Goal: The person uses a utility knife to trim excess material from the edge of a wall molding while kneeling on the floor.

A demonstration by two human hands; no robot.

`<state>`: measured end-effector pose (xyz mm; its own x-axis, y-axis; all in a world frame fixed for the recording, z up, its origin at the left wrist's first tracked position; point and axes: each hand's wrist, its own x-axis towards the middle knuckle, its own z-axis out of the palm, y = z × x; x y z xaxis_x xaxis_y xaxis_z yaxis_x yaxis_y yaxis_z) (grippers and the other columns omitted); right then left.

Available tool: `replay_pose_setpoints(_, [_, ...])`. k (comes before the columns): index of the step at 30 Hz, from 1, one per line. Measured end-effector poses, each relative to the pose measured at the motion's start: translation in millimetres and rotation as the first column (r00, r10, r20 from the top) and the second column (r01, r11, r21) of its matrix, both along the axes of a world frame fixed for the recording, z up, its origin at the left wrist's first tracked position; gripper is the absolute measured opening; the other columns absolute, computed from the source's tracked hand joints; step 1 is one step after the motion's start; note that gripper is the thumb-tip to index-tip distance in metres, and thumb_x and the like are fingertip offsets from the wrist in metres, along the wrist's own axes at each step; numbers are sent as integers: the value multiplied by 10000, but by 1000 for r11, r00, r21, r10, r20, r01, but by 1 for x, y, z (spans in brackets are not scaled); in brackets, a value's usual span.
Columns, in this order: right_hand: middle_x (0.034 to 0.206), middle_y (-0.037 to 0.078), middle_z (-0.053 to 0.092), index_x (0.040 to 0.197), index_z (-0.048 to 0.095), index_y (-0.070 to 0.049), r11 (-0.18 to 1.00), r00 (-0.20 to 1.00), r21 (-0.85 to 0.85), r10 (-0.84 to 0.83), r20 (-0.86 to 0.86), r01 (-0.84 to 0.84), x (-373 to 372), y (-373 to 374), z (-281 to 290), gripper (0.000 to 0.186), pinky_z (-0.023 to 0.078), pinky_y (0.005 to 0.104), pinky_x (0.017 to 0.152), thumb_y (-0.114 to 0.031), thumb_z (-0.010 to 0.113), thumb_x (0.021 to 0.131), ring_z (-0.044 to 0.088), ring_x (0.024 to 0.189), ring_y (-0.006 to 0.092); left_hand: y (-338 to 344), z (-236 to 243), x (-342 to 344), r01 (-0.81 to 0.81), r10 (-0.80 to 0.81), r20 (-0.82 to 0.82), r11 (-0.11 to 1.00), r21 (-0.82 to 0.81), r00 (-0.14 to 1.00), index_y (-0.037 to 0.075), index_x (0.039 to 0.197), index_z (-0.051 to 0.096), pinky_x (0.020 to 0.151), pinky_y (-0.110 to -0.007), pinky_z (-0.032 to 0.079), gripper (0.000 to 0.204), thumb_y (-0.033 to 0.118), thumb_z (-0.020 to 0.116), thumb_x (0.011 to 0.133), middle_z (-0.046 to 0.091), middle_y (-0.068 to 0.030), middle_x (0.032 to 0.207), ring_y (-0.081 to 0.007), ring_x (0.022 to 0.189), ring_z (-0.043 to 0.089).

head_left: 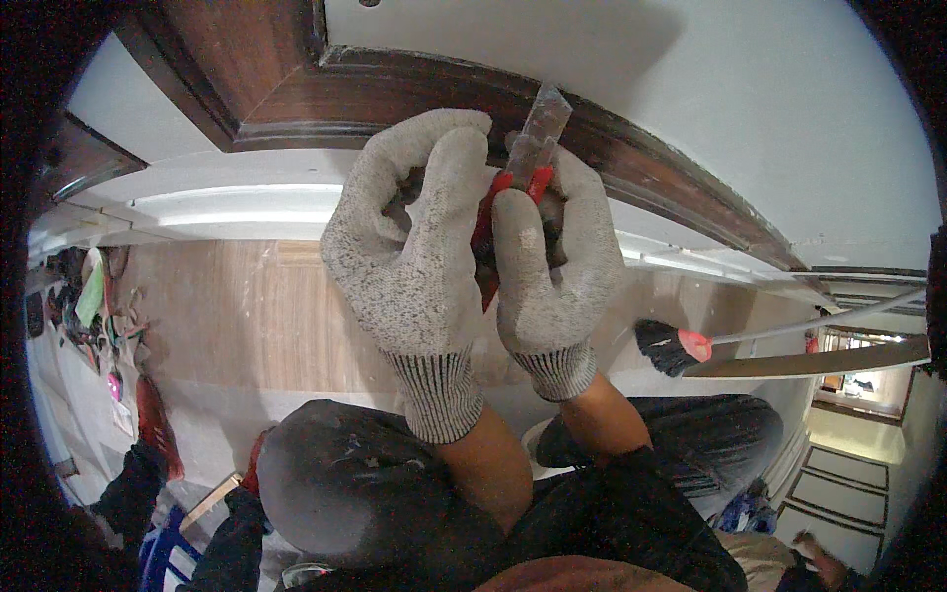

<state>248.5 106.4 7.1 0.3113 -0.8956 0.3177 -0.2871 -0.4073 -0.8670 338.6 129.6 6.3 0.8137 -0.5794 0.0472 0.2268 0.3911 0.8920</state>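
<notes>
Both my hands wear speckled grey knit gloves with striped cuffs and are close together in front of dark brown wood moulding [395, 107]. My right hand [562, 266] grips a red-handled utility knife [538, 138], its thumb pressed along the handle. The wide, smeared blade points up and overlaps the moulding in the view. My left hand [419, 232] is right beside the knife, fingers curled and thumb against the index finger. Whatever lies inside that curl is hidden. The lower part of the red handle shows between the two hands.
A black-bristled brush [671, 347] with a red collar is at the right, beside a long board [819, 360]. Wood-look flooring [247, 316] stretches below the wall. Another person's legs and red shoes [158, 429] are at left; a person's hand [821, 560] shows lower right.
</notes>
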Motion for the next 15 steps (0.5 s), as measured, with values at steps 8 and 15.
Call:
replay_pose_setpoints(8, [959,65,710,1328,567,27,999,999,-33,10,-33,-11,-1,-1,-3,402,529,265,719,-219,626,1015,653,799,104,3,-1,1,-24,24,4,1000,1,1000,-11,1051,747,814,-290,523,202,163,728,949,730,-68,971,-128,863,647])
replay_pose_setpoints(15, [897,84,713,1325,559,42,999,998,-35,15,63,-12,3,0,-3,404,537,278,714,-220,618,1023,656,777,111,4,-3,5,-65,65,7,997,-30,998,7,1069,751,792,-257,509,206,175,742,950,726,-42,973,-92,871,637])
